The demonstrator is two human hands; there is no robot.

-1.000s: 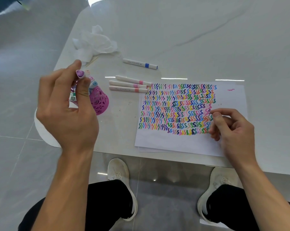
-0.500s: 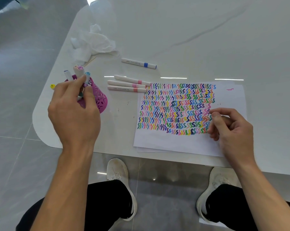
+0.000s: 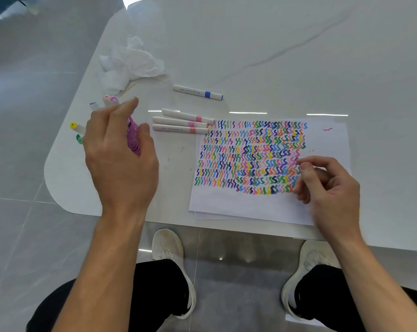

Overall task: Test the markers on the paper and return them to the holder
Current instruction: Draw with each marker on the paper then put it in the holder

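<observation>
A pink lattice holder [image 3: 134, 140] stands near the table's left edge, mostly hidden behind my left hand [image 3: 121, 152]. Several capped markers stick out of it, among them a yellow-capped one [image 3: 73, 125] and a purple-capped one [image 3: 113, 99]. My left hand hovers over the holder with fingers spread and holds nothing. Three white markers with pink bands [image 3: 183, 122] lie side by side to the right of the holder. The paper [image 3: 250, 204], covered in rows of coloured squiggles, lies in front of me. My right hand [image 3: 327, 185] rests on its right part, fingers loosely curled, with nothing visible in it.
A white marker with a blue band [image 3: 197, 92] lies alone farther back. A crumpled white tissue [image 3: 130, 63] sits at the back left. The white table's [image 3: 274, 44] rounded corner is close to the holder. My shoes and knees show below the front edge.
My left hand lowered the purple-capped marker into the holder, let go of it and spread its fingers. My right hand stayed on the paper.
</observation>
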